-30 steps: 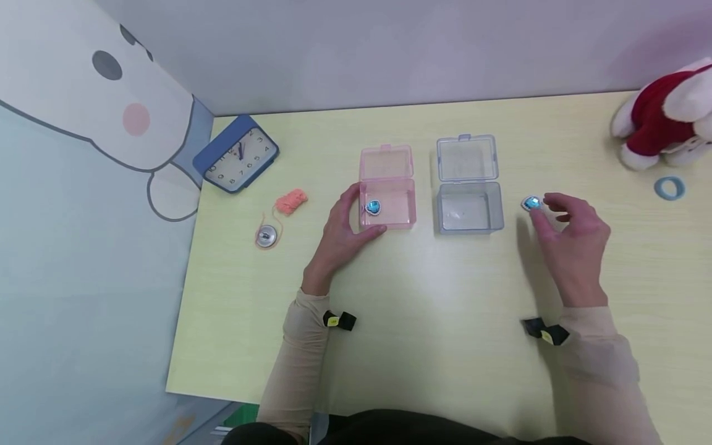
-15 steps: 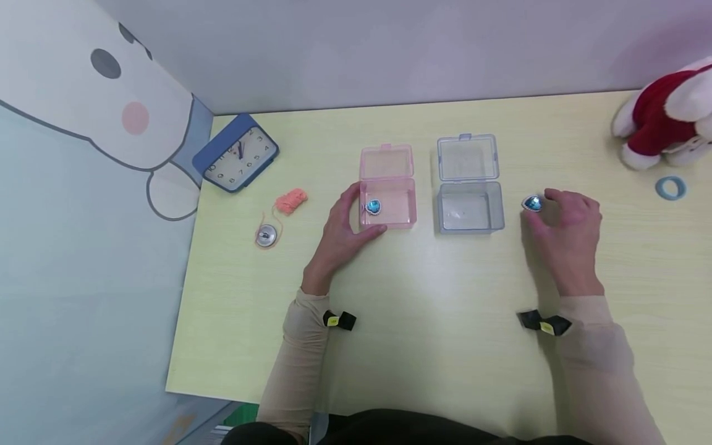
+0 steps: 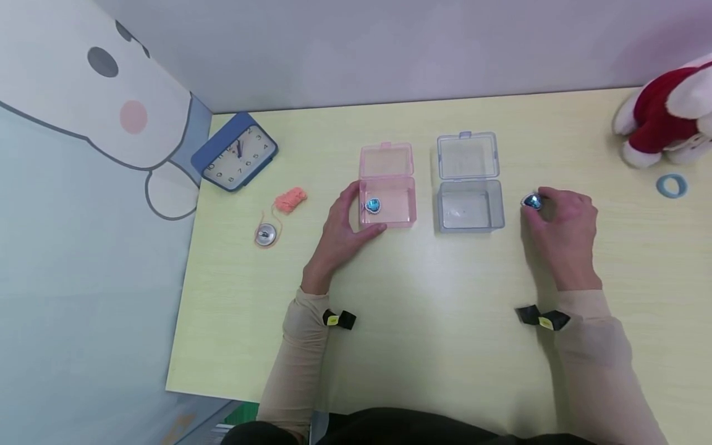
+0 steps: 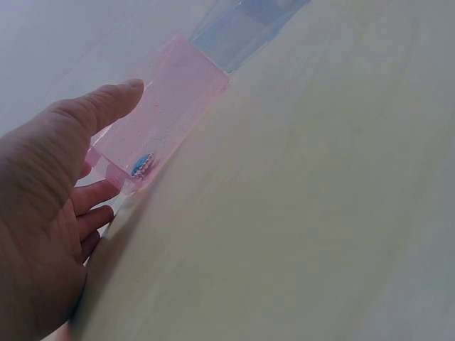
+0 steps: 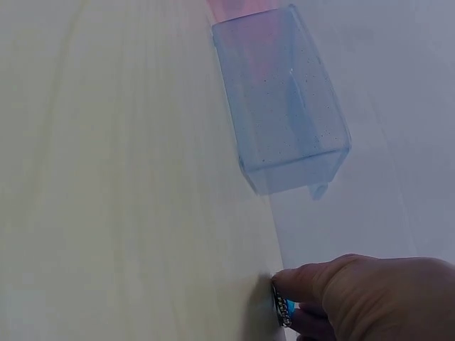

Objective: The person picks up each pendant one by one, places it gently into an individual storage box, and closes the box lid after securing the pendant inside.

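Observation:
My left hand (image 3: 345, 225) holds a small clear pink plastic box (image 3: 397, 216) at its left end, thumb along the front wall and fingers at the left side. The box lid stands hinged back. Inside, at the left, lies a blue heart-shaped gem (image 3: 372, 206) with a beaded silver rim. On the right, my right hand (image 3: 564, 232) pinches a second such gem (image 3: 532, 201) between thumb and fingers, low over the table. In the right wrist view this gem (image 5: 282, 309) is edge-on and partly covered by the fingers. Between the hands stands a clear bluish box (image 3: 471, 213), lid back.
To the left lie a coral yarn bundle (image 3: 290, 200) and a round silver metal piece (image 3: 266, 234) with thread around it. A blue clock (image 3: 236, 153) lies at the back left. A blue ring (image 3: 671, 185) and a red-and-white plush toy (image 3: 662, 117) sit at the right.
My right hand has come slightly left and its fingers have closed on the gem, which is tilted more now. The left hand and both boxes have stayed put.

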Demonstrator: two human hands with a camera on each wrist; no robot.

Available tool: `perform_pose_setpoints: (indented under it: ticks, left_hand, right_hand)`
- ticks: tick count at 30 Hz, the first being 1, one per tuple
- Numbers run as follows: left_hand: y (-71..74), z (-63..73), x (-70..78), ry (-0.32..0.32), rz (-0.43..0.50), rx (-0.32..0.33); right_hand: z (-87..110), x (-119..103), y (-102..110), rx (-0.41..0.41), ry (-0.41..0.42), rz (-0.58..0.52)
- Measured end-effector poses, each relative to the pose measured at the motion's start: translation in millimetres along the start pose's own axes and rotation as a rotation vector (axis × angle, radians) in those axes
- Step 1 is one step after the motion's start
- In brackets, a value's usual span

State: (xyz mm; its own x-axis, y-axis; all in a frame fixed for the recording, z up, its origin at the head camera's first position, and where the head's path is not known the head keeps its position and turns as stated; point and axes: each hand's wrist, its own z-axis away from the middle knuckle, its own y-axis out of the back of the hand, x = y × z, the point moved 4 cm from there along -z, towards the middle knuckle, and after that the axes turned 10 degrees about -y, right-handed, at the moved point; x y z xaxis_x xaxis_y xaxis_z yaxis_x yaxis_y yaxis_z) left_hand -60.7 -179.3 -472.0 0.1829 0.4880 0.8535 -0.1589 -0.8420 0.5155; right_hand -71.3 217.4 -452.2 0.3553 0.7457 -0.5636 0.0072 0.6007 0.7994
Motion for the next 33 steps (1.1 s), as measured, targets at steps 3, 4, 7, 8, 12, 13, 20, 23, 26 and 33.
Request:
perform_pose_setpoints:
  ticks: [3, 4, 7, 8, 12, 13, 20, 23, 26, 33]
  left_hand:
    - [0.1, 0.0, -0.8, 0.0, -0.002, 0.002]
    - [0.1, -0.2, -0.8, -0.003, -0.002, 0.001]
    - [-0.3, -0.4, -1.4, -0.001, 0.001, 0.0]
    - [-0.4, -0.7, -1.4, 0.0, 0.003, 0.0]
    - [-0.8, -1.6, -1.2, 0.005, 0.006, -0.002]
    - [-0.7, -2.0, -0.8, 0.005, 0.005, -0.002]
    - [-0.1, -2.8, 1.5, 0.004, 0.004, -0.001]
    - [-0.3, -2.2, 1.4, 0.01, 0.007, 0.0]
    - [-0.3, -1.7, 1.2, 0.012, 0.007, 0.001]
    - [0.4, -0.2, 1.8, 0.019, 0.018, -0.002]
  right_hand:
    - [-0.4, -1, -1, 0.002, 0.013, 0.01]
    - [-0.5, -2, -2, 0.003, 0.018, 0.012]
    - [-0.5, -3, -3, 0.009, 0.038, 0.007]
    - [-0.5, -3, -3, 0.012, 0.042, 0.004]
    - [0.0, -5, -3, 0.036, 0.058, -0.019]
    - [0.3, -6, -3, 0.046, 0.065, -0.024]
    - [3.7, -15, 3, 0.121, 0.121, -0.049]
    - [7.0, -21, 6, 0.15, 0.13, -0.053]
    - [11.4, -28, 11, 0.182, 0.143, -0.072]
    - [23.5, -51, 21, 0.267, 0.231, -0.135]
